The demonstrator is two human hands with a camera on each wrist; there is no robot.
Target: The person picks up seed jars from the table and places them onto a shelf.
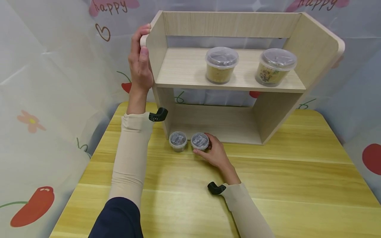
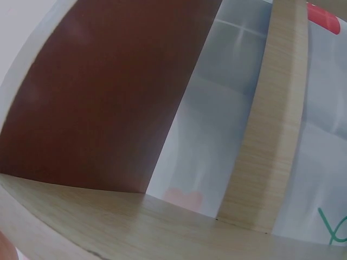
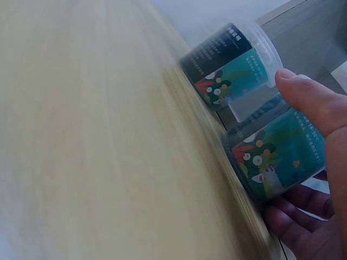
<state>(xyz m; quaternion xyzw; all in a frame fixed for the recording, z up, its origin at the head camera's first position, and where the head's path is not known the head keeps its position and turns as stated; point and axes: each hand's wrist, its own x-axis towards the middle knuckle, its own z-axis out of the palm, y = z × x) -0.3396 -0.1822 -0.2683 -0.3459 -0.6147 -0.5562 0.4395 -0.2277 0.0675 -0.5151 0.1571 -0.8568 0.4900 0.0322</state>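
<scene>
A two-tier light wooden shelf [image 1: 208, 81] stands at the back of the table. My left hand [image 1: 140, 62] grips the front edge of its left side panel [image 2: 108, 227], thumb on the near side; in the left wrist view only a sliver of that hand shows. In front of the lower tier, my right hand [image 1: 215, 153] holds a small clear-lidded plastic tub [image 1: 200, 141] between thumb and fingers. That tub [image 3: 276, 154] has a teal label with cartoon plants and stands upright on the table. Just to its left is a matching tub [image 1: 178, 141].
Two larger lidded tubs with yellowish sides, one at mid-shelf [image 1: 221, 65] and one near the right panel [image 1: 275, 67], stand on the upper tier. The wooden table [image 1: 184, 198] extends toward me. A printed cloth [image 1: 59, 82] hangs around the sides and back.
</scene>
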